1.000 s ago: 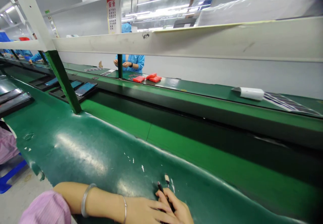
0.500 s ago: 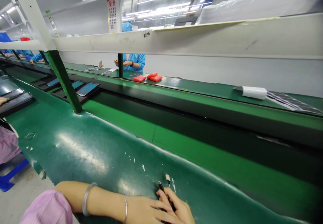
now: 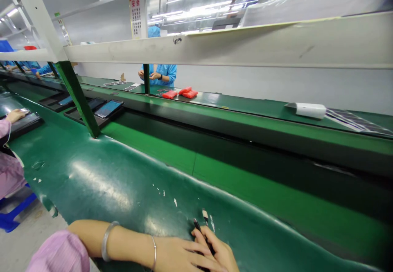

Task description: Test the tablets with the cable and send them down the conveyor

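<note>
While the spread left hand (image 3: pixel 179 257) covers the right hand (image 3: pixel 223 256) pinching a pen (image 3: pixel 197 225), a steady tip on the worktop (image 3: pixel 107 182) seems wise.

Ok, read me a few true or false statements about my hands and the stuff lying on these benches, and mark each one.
1. Both hands rest close together on the near green mat. True.
2. The left hand has a bare wrist. False: bracelets sit on that forearm and wrist.
3. A dark pen-like tool pokes out from under the right hand. True.
4. The red packets lie beside the hands. False: they lie on the far bench, near a co-worker in blue.
5. The white roll stands upright. False: it lies on its side.
</note>
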The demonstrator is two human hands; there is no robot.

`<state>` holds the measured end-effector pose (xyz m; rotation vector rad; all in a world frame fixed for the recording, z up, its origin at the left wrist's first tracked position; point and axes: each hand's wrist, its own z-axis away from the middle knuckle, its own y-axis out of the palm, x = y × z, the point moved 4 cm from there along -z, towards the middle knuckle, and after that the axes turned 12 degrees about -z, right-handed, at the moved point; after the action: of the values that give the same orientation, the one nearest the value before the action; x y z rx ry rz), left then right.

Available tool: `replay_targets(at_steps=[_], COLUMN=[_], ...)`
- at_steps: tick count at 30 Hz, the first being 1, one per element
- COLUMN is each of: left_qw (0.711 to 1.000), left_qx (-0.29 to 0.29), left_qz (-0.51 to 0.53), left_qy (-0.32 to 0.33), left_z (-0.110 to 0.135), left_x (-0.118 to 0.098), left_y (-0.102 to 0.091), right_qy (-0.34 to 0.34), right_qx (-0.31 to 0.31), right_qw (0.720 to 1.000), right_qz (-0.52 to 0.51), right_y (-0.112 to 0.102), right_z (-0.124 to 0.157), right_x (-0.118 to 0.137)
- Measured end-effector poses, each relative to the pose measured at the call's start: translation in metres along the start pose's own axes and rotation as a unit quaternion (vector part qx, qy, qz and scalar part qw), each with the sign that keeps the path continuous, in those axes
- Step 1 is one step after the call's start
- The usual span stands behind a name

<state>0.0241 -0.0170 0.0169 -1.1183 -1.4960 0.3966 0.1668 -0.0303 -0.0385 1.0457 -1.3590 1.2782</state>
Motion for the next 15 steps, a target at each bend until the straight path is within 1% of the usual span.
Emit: replay_targets(at_steps=[5,15], left_qw=[1.000,1.000], left_qx=[-0.002,-0.013], left_qz=[-0.004,0.004], left_qy=[0.009,0.008], left_z=[0.0001,0.0007], left_x=[-0.0012,-0.0048], left_y=[0.0029,0.0081], right_qy=[0.008,0.013], right_qx=[0.009,0.016], right_qw=[1.000,1.000], right_qz=[0.009,0.013], right_y=[-0.0012,-0.0020], right_z=[-0.0003,-0.0016], right_x=[-0.0056,0.0015])
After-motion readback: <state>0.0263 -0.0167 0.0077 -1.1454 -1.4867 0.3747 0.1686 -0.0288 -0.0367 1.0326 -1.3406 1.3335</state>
